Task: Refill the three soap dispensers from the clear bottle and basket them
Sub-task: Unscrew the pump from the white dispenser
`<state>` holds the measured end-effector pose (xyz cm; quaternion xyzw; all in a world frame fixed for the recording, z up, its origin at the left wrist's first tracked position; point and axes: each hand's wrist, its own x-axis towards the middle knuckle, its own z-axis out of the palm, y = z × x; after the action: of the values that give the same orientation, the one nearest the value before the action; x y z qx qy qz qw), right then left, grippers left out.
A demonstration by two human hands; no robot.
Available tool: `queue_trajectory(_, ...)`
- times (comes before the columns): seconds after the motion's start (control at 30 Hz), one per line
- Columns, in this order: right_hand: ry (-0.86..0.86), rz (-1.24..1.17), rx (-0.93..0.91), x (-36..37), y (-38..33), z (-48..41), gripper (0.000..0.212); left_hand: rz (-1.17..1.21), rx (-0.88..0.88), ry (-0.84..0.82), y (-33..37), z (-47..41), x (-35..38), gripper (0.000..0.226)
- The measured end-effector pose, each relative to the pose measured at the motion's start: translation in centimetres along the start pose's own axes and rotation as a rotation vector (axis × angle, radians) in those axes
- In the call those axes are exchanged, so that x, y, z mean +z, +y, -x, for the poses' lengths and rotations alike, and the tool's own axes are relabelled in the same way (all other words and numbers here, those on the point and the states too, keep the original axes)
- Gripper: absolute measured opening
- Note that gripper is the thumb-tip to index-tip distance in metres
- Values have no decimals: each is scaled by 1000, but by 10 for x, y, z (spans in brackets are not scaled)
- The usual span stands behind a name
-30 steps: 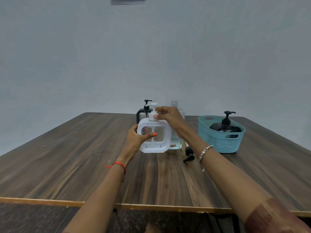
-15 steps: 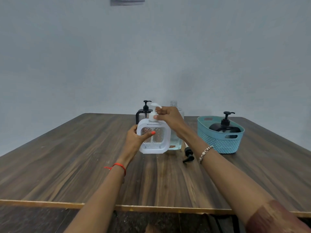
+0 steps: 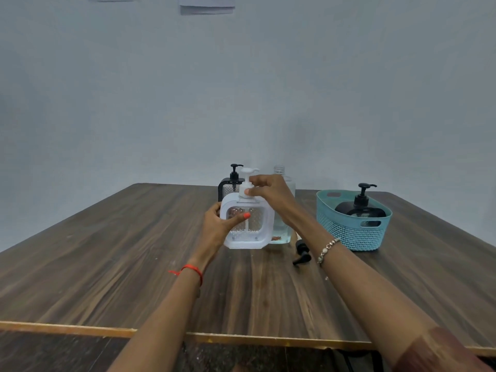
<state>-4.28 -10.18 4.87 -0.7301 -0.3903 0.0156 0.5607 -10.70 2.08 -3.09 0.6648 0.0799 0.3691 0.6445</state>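
Observation:
A white square soap dispenser (image 3: 257, 237) stands mid-table. My left hand (image 3: 218, 226) grips its left side, thumb across the front. My right hand (image 3: 271, 193) pinches the neck of its white pump (image 3: 248, 174). Behind it stands a black-framed dispenser (image 3: 228, 185), partly hidden. The clear bottle (image 3: 283, 229), uncapped, stands right behind the white one with a little liquid at the bottom. A dark round dispenser (image 3: 361, 208) sits in the teal basket (image 3: 349, 234) on the right.
A loose black pump cap (image 3: 302, 252) lies on the wooden table (image 3: 120, 251) between the clear bottle and the basket, under my right forearm. The table's near edge (image 3: 80, 328) runs across the bottom. A plain wall rises behind.
My right hand's fingers have shifted slightly on the white pump's neck. The dispenser and my left hand stay in the same spot.

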Motion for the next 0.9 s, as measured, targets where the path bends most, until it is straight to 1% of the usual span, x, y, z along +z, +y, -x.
queue_trajectory(0.07, -12, 82, -30, 3, 0, 1, 30, -8, 2, -4, 0, -1, 0, 41)
queue_trajectory(0.13, 24, 171, -47, 6, 1, 1, 32, -21, 3, -3, -1, -1, 0, 44)
queue_trajectory(0.2, 62, 182, -47, 7, 2, -1, 34, -22, 1, -5, -1, 0, 0, 43)
queue_trajectory(0.33, 58, 18, -10, 3, -2, -2, 31, -17, -2, 4, 1, 2, -1, 32)
queue_trajectory(0.4, 73, -59, -18, 1, -4, -2, 31, -32, 0, -1, 0, 2, -2, 33)
queue_trajectory(0.5, 99, -80, -31, -1, -5, -3, 27, -41, -1, 0, -2, 2, -4, 35)
queue_trajectory(0.57, 149, -89, -33, -2, -5, -5, 23, -55, -2, -2, -3, 2, -5, 34)
queue_trajectory(0.7, 272, -120, -115, -7, -6, -7, 16, -63, -13, 19, -8, 1, -10, 34)
queue_trajectory(0.8, 336, -155, -195, -10, -9, -6, 23, -72, -13, 50, -14, -1, -14, 31)
queue_trajectory(0.9, 367, -236, -267, -11, -12, -2, 25, -72, -29, 120, -18, -4, -20, 30)
